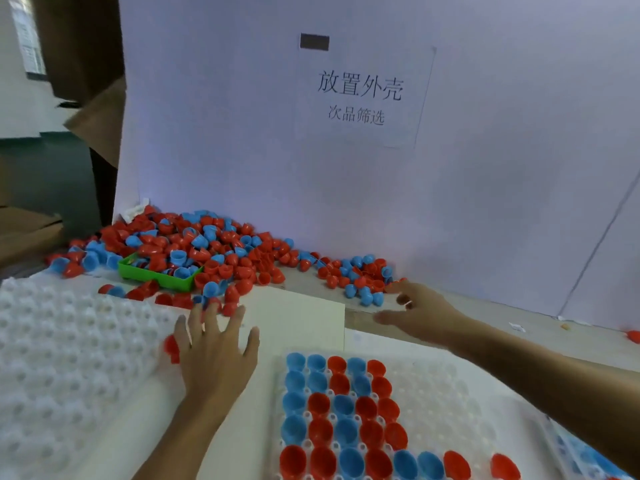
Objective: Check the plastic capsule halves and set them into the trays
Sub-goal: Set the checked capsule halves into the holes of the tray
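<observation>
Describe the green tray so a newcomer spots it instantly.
Start at the white backboard bearing the printed sign; below it lies the pile of red and blue capsule halves. The green tray sits at the pile's front left, half buried, the only green thing there.

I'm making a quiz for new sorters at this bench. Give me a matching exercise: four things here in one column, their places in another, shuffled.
Things:
1. green tray
2. paper sign
3. left hand
4. right hand

Places:
A. on the white wall
B. reaching toward the small heap of halves
C. half buried in the big heap
D. beside the empty white tray

Pairs: 1-C, 2-A, 3-D, 4-B
</observation>
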